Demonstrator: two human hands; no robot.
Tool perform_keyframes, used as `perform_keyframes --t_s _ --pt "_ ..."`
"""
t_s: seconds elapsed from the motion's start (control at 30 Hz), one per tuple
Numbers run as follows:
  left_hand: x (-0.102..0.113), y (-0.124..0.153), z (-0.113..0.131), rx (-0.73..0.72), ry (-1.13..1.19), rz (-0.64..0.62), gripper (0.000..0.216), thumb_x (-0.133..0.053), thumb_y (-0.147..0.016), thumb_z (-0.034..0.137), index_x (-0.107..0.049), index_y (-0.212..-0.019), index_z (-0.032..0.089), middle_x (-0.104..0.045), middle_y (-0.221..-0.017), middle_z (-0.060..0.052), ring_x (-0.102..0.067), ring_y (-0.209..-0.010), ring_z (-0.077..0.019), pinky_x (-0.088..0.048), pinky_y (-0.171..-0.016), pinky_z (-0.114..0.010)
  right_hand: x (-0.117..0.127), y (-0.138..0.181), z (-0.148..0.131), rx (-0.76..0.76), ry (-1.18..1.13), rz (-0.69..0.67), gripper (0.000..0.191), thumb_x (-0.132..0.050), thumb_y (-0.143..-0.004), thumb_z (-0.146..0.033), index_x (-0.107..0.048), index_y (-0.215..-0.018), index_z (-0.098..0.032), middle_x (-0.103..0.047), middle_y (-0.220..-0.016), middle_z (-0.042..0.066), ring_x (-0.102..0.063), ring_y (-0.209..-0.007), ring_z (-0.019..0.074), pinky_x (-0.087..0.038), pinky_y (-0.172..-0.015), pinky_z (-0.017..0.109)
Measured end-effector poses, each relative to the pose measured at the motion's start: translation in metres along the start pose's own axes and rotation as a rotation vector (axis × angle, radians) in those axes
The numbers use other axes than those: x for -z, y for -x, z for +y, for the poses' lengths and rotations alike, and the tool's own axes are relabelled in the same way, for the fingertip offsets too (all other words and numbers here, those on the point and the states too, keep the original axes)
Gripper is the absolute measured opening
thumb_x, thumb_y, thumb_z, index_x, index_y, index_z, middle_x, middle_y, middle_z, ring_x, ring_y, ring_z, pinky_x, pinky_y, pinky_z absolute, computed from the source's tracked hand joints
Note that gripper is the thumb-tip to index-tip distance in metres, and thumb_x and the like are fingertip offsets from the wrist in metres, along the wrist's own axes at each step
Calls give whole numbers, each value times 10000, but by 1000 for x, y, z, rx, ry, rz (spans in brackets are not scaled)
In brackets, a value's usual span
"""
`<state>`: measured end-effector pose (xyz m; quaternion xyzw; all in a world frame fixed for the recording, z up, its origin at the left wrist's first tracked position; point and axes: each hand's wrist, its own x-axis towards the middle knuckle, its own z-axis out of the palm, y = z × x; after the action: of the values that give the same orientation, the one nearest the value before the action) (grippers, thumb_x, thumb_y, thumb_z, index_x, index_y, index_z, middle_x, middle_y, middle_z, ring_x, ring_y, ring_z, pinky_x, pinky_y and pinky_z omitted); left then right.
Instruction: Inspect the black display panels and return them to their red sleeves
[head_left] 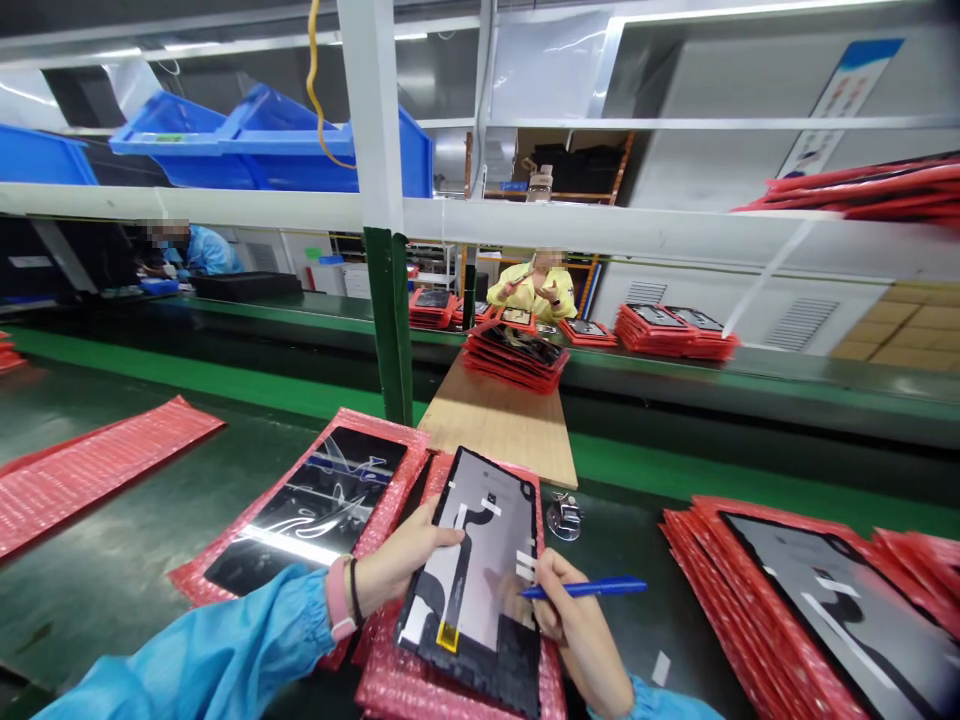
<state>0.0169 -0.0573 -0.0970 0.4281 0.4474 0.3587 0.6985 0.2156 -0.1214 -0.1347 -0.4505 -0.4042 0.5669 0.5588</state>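
Observation:
My left hand [409, 553] grips the left edge of a tablet screen panel [491, 570], thumb on its grey back. Black flex cable, white tape strips and a yellow-edged label show on that back. The panel lies tilted over red bubble-wrap bags [420, 690]. In my right hand [577, 615] a blue pen [611, 587] is pinched, its tip pointing left above the panel's right side. Just left, another screen panel [330, 500] rests glossy face up on a red bubble-wrap sheet.
Stacked panels in red bags [810, 600] stand at the right. A tape dispenser [564, 516] sits beyond my right hand. Ahead, a wooden board [517, 430] bears a red pile [517, 355]. A white post [375, 120] rises before me. Across the bench works a person in yellow [551, 290].

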Motion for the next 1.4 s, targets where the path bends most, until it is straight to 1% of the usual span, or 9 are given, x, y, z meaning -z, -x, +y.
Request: perform_keyframes --t_s 0.13,0.3,0.53,0.7,0.8,0.9,1.17,1.3,1.4 --pt "-1 -2 8 -134 3 28 577 -708 -662 165 -557 -1219 167 -734 -1019 -65 -687 -833 -222 -513 -786 -334 15 -3 -24 129 -23 102 429 -646 -782 -610 -602 -757 -184 -402 -458 -74 -267 -444 72 -169 -443 232" --pt "-11 0 33 -356 22 43 475 -731 -718 245 -609 -1175 198 -688 -1196 -43 -614 -1117 -251 -445 -975 -333 31 -6 -60 245 -75 232 296 -751 -750 -461 -663 -864 -202 -557 -667 -14 -435 -562 104 -293 -453 219" --pt "-31 10 72 -535 56 30 400 -731 -748 268 -636 -1135 226 -702 -1159 -27 -593 -1158 -247 -480 -892 -283 24 -6 -96 344 -90 287 368 -641 -838 -508 -638 -1091 -241 -725 -909 70 -632 -827 182 -475 -555 228" --pt "-37 17 88 -650 -37 33 354 -727 -762 286 -632 -1094 211 -721 -987 -16 -664 -906 -199 -497 -725 -242 9 -4 -112 368 5 193 377 -705 -800 -456 -666 -1108 -242 -728 -936 52 -655 -869 196 -516 -690 266" --pt "-40 20 94 -677 -58 57 355 -725 -765 303 -619 -1088 201 -721 -926 -9 -654 -757 -161 -483 -654 -231 1 -8 -116 423 157 202 333 -763 -759 -361 -688 -1060 -238 -697 -789 5 -617 -747 160 -475 -651 242" --pt "-41 19 98 -699 -55 69 366 -723 -767 309 -609 -1097 197 -722 -925 -10 -654 -778 -168 -483 -656 -232 -5 -17 -117 462 213 268 233 -751 -763 -360 -703 -945 -222 -630 -659 -21 -572 -673 153 -443 -604 243" --pt "-29 -7 96 -693 18 68 397 -716 -763 287 -605 -1130 181 -696 -1114 -62 -632 -1043 -240 -497 -797 -275 -11 -48 -111 464 225 355 219 -760 -730 -390 -707 -846 -213 -666 -701 2 -582 -657 181 -443 -589 270" --pt "-25 -16 98 -641 85 68 385 -732 -727 272 -619 -1082 176 -682 -1149 -78 -599 -1118 -267 -495 -831 -294 -8 -49 -114 378 111 263 303 -759 -732 -419 -732 -977 -242 -733 -899 43 -652 -794 222 -505 -643 288" --pt "-24 -19 99 -636 82 68 369 -723 -730 270 -630 -1073 175 -689 -1091 -67 -611 -1074 -253 -491 -844 -300 -5 -48 -118 316 -16 187 311 -796 -705 -371 -752 -988 -249 -750 -915 48 -669 -754 211 -522 -608 280"
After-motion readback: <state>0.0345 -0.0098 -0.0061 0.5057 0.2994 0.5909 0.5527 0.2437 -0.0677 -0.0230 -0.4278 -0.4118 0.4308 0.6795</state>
